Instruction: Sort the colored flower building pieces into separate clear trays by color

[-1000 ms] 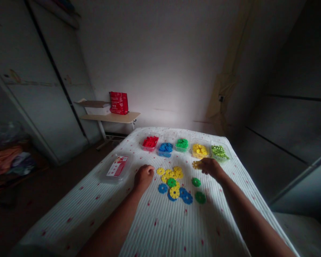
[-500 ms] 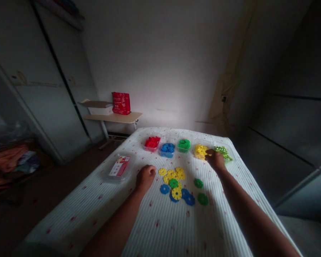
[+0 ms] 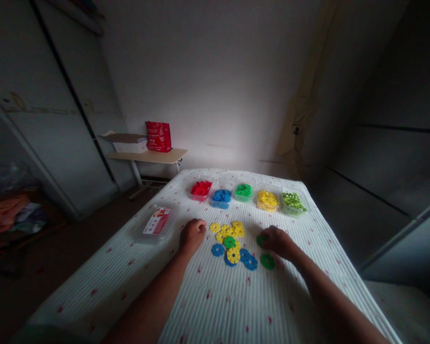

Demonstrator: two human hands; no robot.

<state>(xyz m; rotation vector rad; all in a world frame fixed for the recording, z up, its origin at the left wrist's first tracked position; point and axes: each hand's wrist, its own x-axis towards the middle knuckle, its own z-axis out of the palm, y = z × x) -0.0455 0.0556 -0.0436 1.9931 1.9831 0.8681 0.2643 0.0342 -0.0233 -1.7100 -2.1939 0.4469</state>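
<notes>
My right hand [image 3: 277, 241] rests on the white bedspread [image 3: 218, 306] with its fingers curled over a green plastic disc [image 3: 260, 239]. A second green disc [image 3: 267, 261] lies just in front of that hand. My left hand [image 3: 192, 235] is a loose fist on the cover, left of a heap of yellow, blue and green discs [image 3: 232, 242]. A row of small tubs stands beyond: red [image 3: 201, 189], blue [image 3: 221, 197], green [image 3: 243, 191], yellow [image 3: 267, 199] and light green [image 3: 294, 202].
A clear lidded box with a red label [image 3: 156, 222] lies to the left of my left hand. A small table [image 3: 146, 156] with a red bag [image 3: 158, 136] stands by the wall. Dark cupboards flank the bed; clothes lie at far left.
My right hand carried a yellow disc to the yellow tub, came back empty and closed on the nearer green disc. My left hand stayed put.
</notes>
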